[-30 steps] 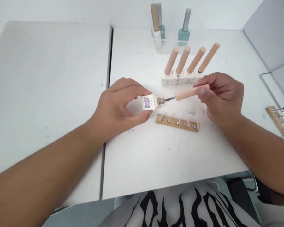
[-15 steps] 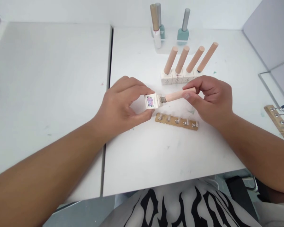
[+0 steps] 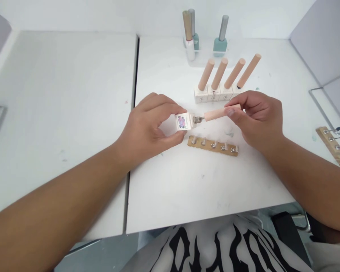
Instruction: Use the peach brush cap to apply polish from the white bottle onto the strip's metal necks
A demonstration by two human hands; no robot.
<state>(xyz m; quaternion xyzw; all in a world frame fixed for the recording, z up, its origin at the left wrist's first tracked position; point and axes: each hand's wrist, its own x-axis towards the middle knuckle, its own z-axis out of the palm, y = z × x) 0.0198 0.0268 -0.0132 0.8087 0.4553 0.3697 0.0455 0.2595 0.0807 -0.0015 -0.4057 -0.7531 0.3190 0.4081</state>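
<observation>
The small white square-bodied bottle with a purple flower print lay tipped above the table, its neck toward my right; I couldn't make out its contents. My left fingers pinched its body. My right fingers gripped the long peach cylindrical cap, its brush mostly hidden in the neck. Beyond, my right hand partly covered the fourth of the white capped bottles.
</observation>
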